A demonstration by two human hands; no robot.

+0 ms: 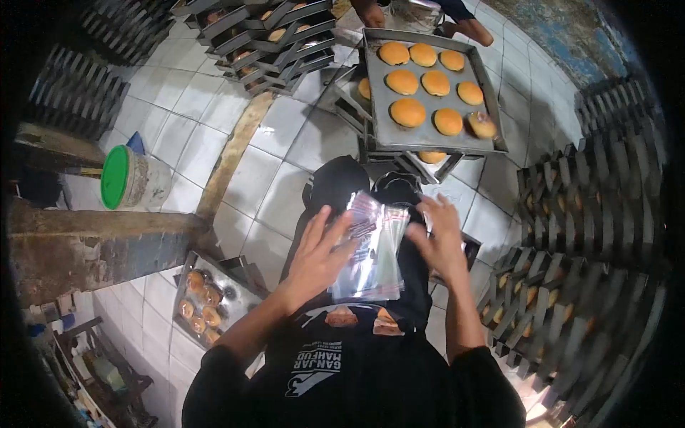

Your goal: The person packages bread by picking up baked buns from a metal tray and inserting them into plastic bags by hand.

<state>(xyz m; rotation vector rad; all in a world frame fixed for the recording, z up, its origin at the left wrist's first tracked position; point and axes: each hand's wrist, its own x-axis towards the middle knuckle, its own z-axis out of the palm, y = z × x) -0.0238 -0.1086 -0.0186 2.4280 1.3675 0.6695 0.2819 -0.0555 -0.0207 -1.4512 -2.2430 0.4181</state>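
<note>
Clear plastic bags lay on the lap between the loosely spread left fingers, grip unclear, and parted, apparently empty right fingers; likely light, slippery, floppy, best pinched by an edge.

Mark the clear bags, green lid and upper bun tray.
Clear bags (372,262), head view: middle of the pile.
Green lid (114,177), head view: centre of its face.
Upper bun tray (426,139), head view: bare metal near lower edge.

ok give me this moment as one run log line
left hand: open, fingers over clear plastic bags | right hand: open, blurred, beside them | tray ahead: buns in rows
</note>
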